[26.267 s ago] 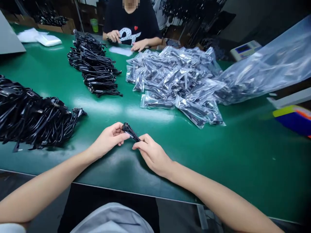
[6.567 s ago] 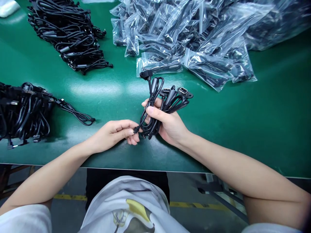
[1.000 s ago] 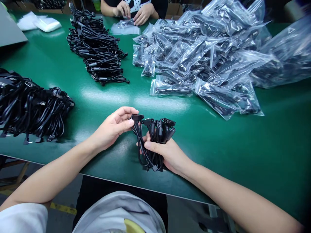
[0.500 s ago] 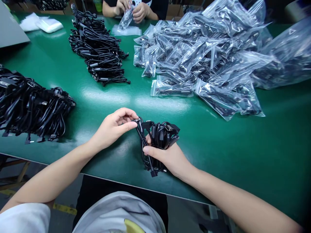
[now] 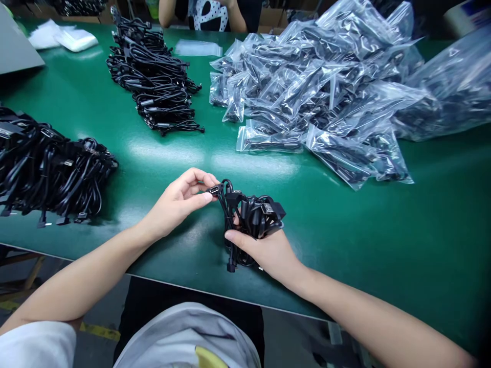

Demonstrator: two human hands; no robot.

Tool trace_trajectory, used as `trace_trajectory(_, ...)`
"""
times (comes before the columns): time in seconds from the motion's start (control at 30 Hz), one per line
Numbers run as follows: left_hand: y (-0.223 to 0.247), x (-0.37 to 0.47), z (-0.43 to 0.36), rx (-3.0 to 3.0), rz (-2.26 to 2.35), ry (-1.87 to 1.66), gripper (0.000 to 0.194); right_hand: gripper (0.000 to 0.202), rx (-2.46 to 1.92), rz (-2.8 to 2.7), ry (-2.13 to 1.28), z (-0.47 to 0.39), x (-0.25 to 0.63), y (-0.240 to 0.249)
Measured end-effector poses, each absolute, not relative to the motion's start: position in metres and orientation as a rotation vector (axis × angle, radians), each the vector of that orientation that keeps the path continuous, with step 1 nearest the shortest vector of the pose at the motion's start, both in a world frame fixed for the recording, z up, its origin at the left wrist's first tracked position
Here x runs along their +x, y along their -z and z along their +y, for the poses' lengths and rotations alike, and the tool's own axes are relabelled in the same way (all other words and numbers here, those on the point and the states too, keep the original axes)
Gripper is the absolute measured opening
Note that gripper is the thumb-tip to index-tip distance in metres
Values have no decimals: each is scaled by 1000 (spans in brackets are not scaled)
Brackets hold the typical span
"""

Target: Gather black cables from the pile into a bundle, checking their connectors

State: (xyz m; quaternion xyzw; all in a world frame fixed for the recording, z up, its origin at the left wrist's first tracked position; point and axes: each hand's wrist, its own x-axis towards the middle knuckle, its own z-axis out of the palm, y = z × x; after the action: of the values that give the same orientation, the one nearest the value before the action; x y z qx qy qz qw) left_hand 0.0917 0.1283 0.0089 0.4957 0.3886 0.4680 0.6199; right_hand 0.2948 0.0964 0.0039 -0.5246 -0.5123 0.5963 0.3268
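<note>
Between finger and thumb, my left hand pinches a black cable connector whose metal socket faces up. My right hand is wrapped round a bundle of coiled black cables, with the thumb across its near left side. The connector's cable runs to the left side of that bundle. Both hands are above the green table, close to its front edge. The right fingers are mostly hidden behind the cables.
Black cable piles lie at the left and back centre. Clear bags of cables are heaped at the back right. Flat clear bags lie near a person across the table. White bags lie back left.
The connector at my left fingertips has turned to show its socket, and the bundle's lower plug has shifted left. The other person's hands have lifted off the flat bags, mostly out of view.
</note>
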Motion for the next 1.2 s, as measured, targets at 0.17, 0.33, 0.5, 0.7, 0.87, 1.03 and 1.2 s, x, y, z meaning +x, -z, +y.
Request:
trace_trajectory(0.17, -10, 91, 128, 1150, 865, -1085, 19, 23, -1371, -1351, -1572, 98, 295, -5)
trace_trajectory(0.33, -9, 89, 127, 1147, 848, -1080, 18, 23, -1377, -1341, -1584, 98, 297, -4)
trace_trajectory(0.5, -9, 91, 127, 1097, 835, -1068, 19, 27, -1184, -1154, -1801, 102, 297, 1)
trace_trajectory(0.7, -5, 96, 125, 1089, 769, -977, 18, 31, -980, -914, -2068, 111, 293, 5)
trace_trajectory(0.87, -3, 99, 123, 1136, 1028, -936, 33, 25, -1029, -816, -1904, 124, 299, 2)
trace_trajectory(1.03, -7, 104, 118, 1188, 967, -589, 31, 26, -1068, -726, -1707, 137, 314, -5)
trace_trajectory(1.2, -9, 107, 115, 1224, 964, -565, 25, 25, -1110, -695, -1666, 137, 317, -5)
